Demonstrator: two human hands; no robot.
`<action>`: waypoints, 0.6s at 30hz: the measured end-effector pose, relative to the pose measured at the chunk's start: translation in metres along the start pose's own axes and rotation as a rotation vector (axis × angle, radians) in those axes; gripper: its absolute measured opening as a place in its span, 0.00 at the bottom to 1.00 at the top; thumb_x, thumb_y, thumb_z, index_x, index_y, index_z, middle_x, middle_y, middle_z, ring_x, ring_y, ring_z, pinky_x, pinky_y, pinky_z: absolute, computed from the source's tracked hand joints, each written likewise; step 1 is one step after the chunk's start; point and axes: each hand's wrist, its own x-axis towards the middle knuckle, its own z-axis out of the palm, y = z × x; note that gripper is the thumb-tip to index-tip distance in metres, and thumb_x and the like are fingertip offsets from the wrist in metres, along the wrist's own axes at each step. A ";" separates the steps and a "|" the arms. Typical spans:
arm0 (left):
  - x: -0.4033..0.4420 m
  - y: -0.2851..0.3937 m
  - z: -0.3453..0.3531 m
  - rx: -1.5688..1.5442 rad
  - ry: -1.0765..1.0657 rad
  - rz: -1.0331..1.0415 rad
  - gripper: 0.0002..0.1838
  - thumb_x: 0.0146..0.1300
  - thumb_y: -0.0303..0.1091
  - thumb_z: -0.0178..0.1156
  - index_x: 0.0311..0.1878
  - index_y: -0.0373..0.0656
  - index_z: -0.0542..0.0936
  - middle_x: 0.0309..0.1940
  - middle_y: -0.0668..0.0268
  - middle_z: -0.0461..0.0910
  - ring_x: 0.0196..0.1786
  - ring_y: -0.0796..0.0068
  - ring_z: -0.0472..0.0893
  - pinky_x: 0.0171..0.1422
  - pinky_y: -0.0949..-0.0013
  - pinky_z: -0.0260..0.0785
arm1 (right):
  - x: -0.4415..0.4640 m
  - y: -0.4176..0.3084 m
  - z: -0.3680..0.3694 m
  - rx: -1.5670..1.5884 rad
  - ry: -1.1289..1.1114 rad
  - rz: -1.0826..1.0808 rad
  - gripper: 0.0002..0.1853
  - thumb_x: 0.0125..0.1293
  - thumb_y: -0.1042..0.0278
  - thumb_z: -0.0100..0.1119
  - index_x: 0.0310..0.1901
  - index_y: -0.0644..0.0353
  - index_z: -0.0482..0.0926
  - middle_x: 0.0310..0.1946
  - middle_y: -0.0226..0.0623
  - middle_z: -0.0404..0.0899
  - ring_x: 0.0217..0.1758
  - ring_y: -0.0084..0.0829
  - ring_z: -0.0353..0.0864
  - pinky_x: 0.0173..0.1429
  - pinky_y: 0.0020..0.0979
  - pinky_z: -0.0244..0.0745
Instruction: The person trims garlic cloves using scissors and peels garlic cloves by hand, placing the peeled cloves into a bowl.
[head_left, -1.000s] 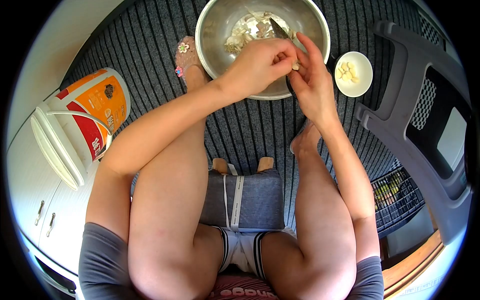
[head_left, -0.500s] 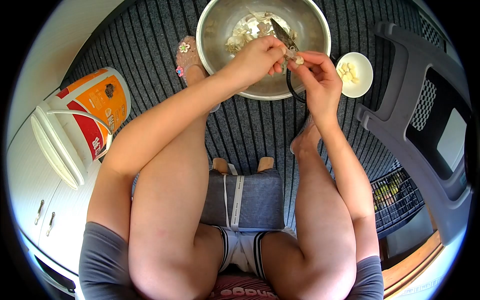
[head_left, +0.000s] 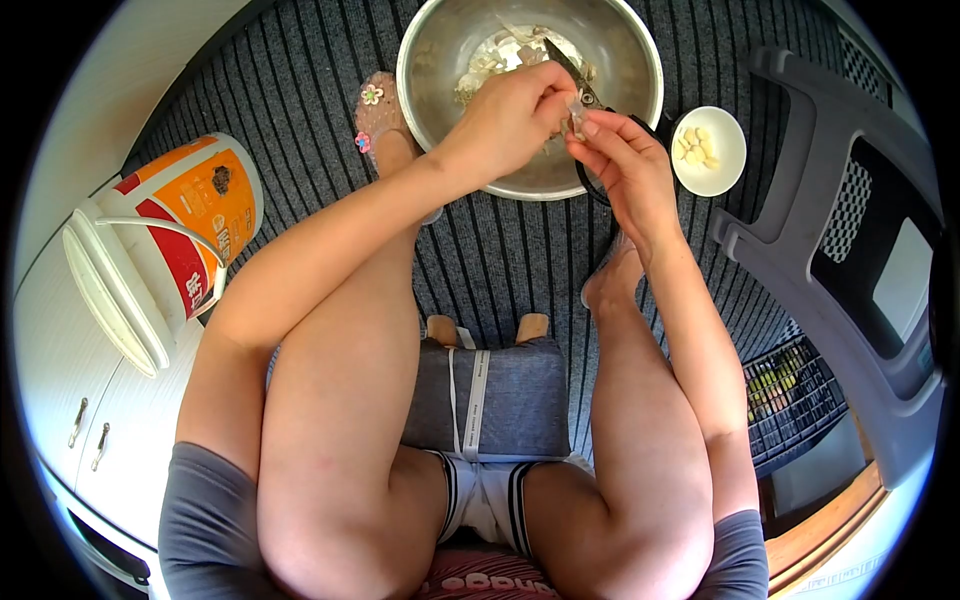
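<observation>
Above a steel bowl (head_left: 425, 130), my left hand (head_left: 515, 112) pinches thin garlic skin (head_left: 574, 122) between thumb and fingers. My right hand (head_left: 632, 170) meets it there, its thumb and fingertips closed at the same piece of garlic. How much of the clove lies between the fingertips is hidden. Behind the hands, scissors (head_left: 566, 62) reach across the bowl, blades inside and black handles at the near right rim. Loose papery garlic peelings (head_left: 490, 65) lie in the bowl's bottom. Peeled cloves (head_left: 697, 147) sit in a small white bowl (head_left: 728, 180) to the right.
A grey plastic stool (head_left: 770, 225) stands at the right, with a black basket (head_left: 795, 405) below it. An orange and white bucket (head_left: 215, 190) is at the left by white cabinet doors (head_left: 60, 360). A small cushioned seat (head_left: 520, 400) is between my legs on striped matting (head_left: 500, 260).
My right hand has turned and its fingers have curled in closer to my left hand. The pale clove that showed at its fingertips is now mostly hidden. The scissor handles have shifted slightly.
</observation>
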 end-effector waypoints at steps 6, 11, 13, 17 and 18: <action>0.003 -0.009 -0.001 -0.299 -0.137 -0.172 0.11 0.66 0.35 0.59 0.43 0.37 0.80 0.33 0.65 0.81 0.34 0.80 0.79 0.41 0.76 0.73 | -0.001 0.000 0.002 -0.206 0.098 -0.172 0.12 0.62 0.76 0.63 0.46 0.70 0.76 0.39 0.41 0.82 0.42 0.28 0.83 0.50 0.24 0.78; 0.009 0.001 -0.006 -0.500 -0.168 -0.425 0.10 0.64 0.37 0.62 0.40 0.39 0.81 0.32 0.66 0.82 0.35 0.81 0.80 0.40 0.77 0.74 | -0.005 -0.001 0.004 -0.373 0.074 -0.261 0.11 0.61 0.77 0.64 0.44 0.68 0.77 0.37 0.39 0.83 0.40 0.24 0.82 0.48 0.22 0.77; 0.008 -0.003 -0.006 -0.354 -0.209 -0.326 0.11 0.63 0.38 0.63 0.40 0.39 0.81 0.30 0.67 0.82 0.34 0.81 0.80 0.39 0.77 0.75 | -0.005 0.004 0.005 -0.493 0.068 -0.389 0.10 0.60 0.77 0.64 0.43 0.68 0.78 0.36 0.38 0.83 0.39 0.23 0.82 0.44 0.21 0.76; 0.008 -0.008 -0.012 -0.390 -0.284 -0.282 0.11 0.63 0.37 0.63 0.40 0.38 0.81 0.29 0.67 0.82 0.31 0.81 0.80 0.37 0.77 0.74 | -0.006 0.005 0.003 -0.497 0.074 -0.384 0.09 0.59 0.77 0.65 0.41 0.67 0.79 0.34 0.36 0.83 0.39 0.21 0.81 0.41 0.20 0.75; 0.008 -0.008 -0.013 -0.380 -0.295 -0.267 0.11 0.63 0.37 0.63 0.40 0.38 0.81 0.29 0.67 0.82 0.31 0.81 0.80 0.37 0.78 0.74 | -0.006 0.003 0.002 -0.457 0.069 -0.331 0.09 0.59 0.77 0.65 0.41 0.67 0.79 0.34 0.36 0.83 0.39 0.21 0.81 0.40 0.19 0.75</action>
